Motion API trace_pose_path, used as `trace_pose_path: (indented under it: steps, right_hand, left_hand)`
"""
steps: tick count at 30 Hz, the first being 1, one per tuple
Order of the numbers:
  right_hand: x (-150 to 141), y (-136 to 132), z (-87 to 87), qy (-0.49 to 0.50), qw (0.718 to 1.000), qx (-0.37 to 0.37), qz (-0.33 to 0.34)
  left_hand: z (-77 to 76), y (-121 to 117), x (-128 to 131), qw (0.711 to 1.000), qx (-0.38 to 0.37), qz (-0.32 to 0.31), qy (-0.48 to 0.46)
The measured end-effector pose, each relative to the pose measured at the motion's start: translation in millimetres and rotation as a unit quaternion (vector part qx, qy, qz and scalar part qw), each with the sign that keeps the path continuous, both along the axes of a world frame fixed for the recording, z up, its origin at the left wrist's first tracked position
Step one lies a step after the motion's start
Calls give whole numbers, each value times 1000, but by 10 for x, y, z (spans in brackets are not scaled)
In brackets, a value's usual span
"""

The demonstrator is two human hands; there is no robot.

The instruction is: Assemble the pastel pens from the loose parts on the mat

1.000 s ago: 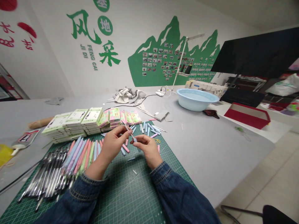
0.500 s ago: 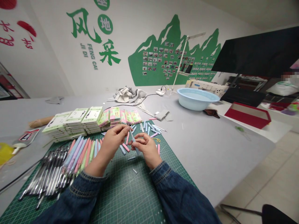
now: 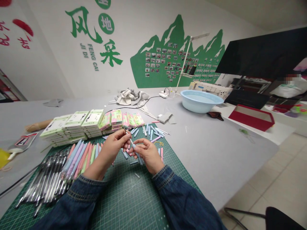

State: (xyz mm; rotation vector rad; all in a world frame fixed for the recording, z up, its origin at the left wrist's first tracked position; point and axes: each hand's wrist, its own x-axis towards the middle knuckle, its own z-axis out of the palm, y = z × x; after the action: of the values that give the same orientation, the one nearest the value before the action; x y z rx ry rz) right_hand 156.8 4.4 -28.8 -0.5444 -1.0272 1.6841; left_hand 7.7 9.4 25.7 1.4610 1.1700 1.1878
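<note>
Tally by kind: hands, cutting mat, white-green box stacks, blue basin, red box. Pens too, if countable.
Hands: 2, left hand and right hand
Cutting mat: 1
White-green box stacks: 3
Blue basin: 1
Red box: 1
Total: 8
Pens: too overlapped to count, left out.

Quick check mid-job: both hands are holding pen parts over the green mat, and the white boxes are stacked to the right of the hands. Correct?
One slip: the white boxes are stacked to the left of the hands, as the head view shows. Left hand and right hand do hold pen parts over the green mat.
</note>
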Motion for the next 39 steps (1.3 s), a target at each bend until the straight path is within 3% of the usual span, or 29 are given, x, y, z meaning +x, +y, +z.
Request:
trace_pose_path:
  steps: [7, 11, 14, 16, 18, 21, 24, 27, 30, 32, 34, 36, 39]
  right_hand:
    - [-42, 14, -56, -29, 999, -38, 0]
    - [6, 69, -107, -66, 993, -86, -45]
    - [57, 129, -141, -82, 983, -122, -106]
    - [75, 163, -172, -107, 977, -119, -138]
    - [80, 185, -211, -166, 968, -96, -162]
    - [78, 195, -271, -277, 939, -19, -201]
    - [71, 186, -296, -333, 913, 32, -235]
    - [51, 172, -278, -277, 941, -38, -188]
    - [29, 163, -242, -164, 965, -150, -137]
    - [26, 168, -226, -98, 966, -197, -140]
    - [31, 182, -225, -44, 963, -222, -148]
    - [39, 202, -240, 9, 961, -232, -148]
    - [46, 223, -270, 73, 959, -235, -139]
  left_hand:
    - [-29, 28, 14, 995, 44, 35, 82]
    - [-59, 86, -83, 989, 60, 128, 43]
    - [-145, 165, -196, 963, 27, 164, 212]
    - [-235, 213, -248, 923, -11, 134, 361]
    - [-336, 246, -276, 886, -32, 106, 451]
    - [-469, 268, -301, 859, -43, 98, 500]
    - [-556, 264, -323, 854, -50, 98, 509]
    - [-571, 230, -299, 847, -50, 113, 516]
    - [-472, 149, -184, 850, -16, 154, 504]
    - [-353, 73, -74, 896, 20, 93, 434]
    - [-234, -4, 22, 949, 14, -54, 311]
    - [-154, -60, 80, 964, -17, -162, 210]
    - [-135, -81, 92, 967, -39, -199, 152]
